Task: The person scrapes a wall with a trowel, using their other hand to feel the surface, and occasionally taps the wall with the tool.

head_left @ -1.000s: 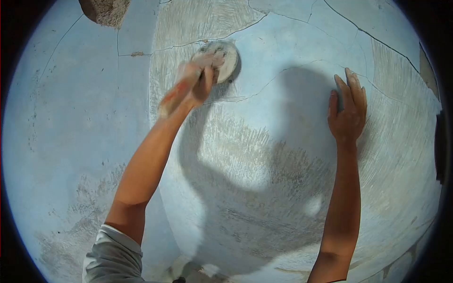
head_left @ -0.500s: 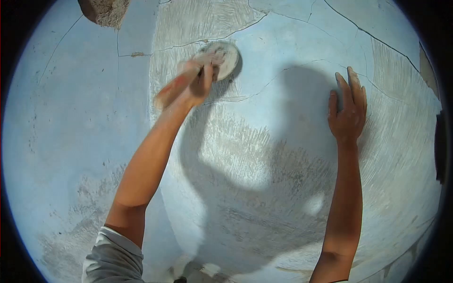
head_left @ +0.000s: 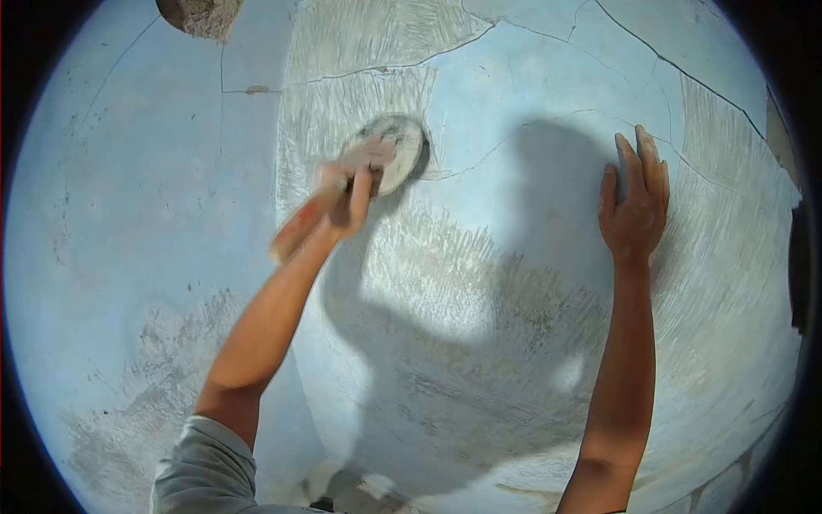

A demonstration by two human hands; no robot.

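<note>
My left hand (head_left: 347, 184) is closed round a tool with a brownish, red-marked handle (head_left: 295, 231), blurred by motion. The tool's round, pale, dusty head (head_left: 401, 158) is at the blue wall (head_left: 479, 94), over a strip of scratched grey surface. Part of the head is covered by my fingers. On the right, my right hand (head_left: 632, 210) lies flat on the wall with its fingers spread and holds nothing.
A hole with rough edges (head_left: 201, 19) opens at the upper left. Dark cracks (head_left: 659, 56) run across the upper wall. Scraped patches (head_left: 539, 317) cover the lower middle and right, partly in shadow. A dark object (head_left: 799, 265) stands at the right edge.
My left hand and the round tool have moved down and slightly left along the wall. My right hand has kept its place on the wall; the view has shifted slightly.
</note>
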